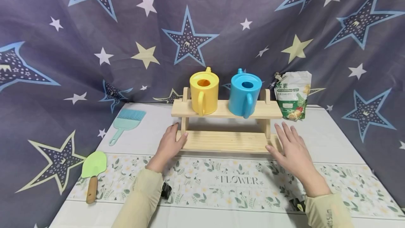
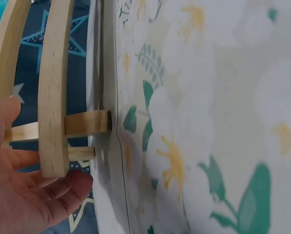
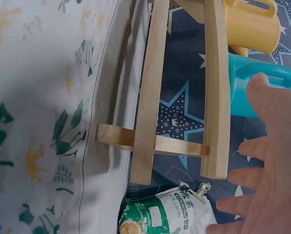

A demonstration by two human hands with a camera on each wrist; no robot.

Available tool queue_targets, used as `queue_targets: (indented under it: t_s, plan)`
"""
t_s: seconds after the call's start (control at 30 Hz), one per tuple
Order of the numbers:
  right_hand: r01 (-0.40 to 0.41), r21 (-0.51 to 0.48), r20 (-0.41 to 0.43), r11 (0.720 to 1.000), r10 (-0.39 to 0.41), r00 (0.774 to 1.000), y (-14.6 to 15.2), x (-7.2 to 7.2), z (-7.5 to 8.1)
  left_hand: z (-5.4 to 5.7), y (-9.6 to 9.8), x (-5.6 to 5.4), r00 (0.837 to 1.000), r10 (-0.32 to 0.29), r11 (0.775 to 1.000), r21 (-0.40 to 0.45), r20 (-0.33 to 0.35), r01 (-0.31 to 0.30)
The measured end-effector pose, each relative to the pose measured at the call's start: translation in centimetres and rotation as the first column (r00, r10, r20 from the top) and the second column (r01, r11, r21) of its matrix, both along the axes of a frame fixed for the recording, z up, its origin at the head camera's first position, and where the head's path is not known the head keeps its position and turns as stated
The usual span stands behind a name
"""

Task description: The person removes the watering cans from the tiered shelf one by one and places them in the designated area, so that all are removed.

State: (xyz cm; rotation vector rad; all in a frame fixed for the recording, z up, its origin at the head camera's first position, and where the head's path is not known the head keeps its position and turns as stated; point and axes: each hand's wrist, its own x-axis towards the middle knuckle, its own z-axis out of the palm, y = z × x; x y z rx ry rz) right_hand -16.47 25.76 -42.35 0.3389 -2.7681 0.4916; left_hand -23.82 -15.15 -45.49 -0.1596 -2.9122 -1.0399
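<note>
Green hand shovel (image 1: 94, 164), wooden handle toward the person, lies well left of the shelf and nearer the person. Teal brush (image 1: 126, 120) lies left of the shelf, bristles away from the person. Left hand (image 1: 167, 147) is at the shelf's left end, fingers loosely bent, thumb apart, by the lower board; can't tell if it touches. Two-tier wooden shelf (image 1: 226, 141) stands upright on the table cover (image 1: 335, 147). Yellow watering can (image 1: 211, 96) is upright on its top board; blue watering can (image 1: 238, 96) beside it, right, apart. Right hand (image 1: 292, 154) is at the shelf's right end, fingers spread, holding nothing. Clipped bag (image 1: 289, 96) stands behind, right of the shelf.
</note>
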Motion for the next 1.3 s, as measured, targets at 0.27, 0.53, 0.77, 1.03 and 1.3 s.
queue_targets:
  t_s: [0.27, 0.53, 0.77, 1.03, 1.3]
  plan:
    - [-0.044, -0.042, -0.069, 0.998, 0.041, 0.997, -0.4, -0.3, 0.1, -0.5, 0.5, -0.8, 1.000, 0.029, 0.999, 0.043, -0.005, -0.029]
    - [-0.061, -0.074, -0.065, 0.995, 0.056, 0.996, -0.9, -0.5, 0.6, -0.4, 0.8, -0.9, 1.000, 0.019, 0.999, 0.039, 0.018, -0.020]
    - [-0.082, -0.098, -0.085, 0.992, 0.074, 0.994, -1.1, -0.7, 0.9, -0.7, 0.8, -1.1, 0.999, 0.019, 0.999, 0.040, 0.034, -0.020]
    - [-0.101, -0.101, -0.093, 0.990, 0.091, 0.991, -1.4, -0.9, 1.4, -1.1, 0.9, -1.3, 0.999, 0.015, 0.999, 0.042, 0.035, -0.016]
    - [-0.122, -0.125, -0.102, 0.985, 0.110, 0.989, -1.7, -1.2, 1.8, -1.5, 1.0, -1.5, 0.997, 0.017, 0.998, 0.052, 0.071, -0.021]
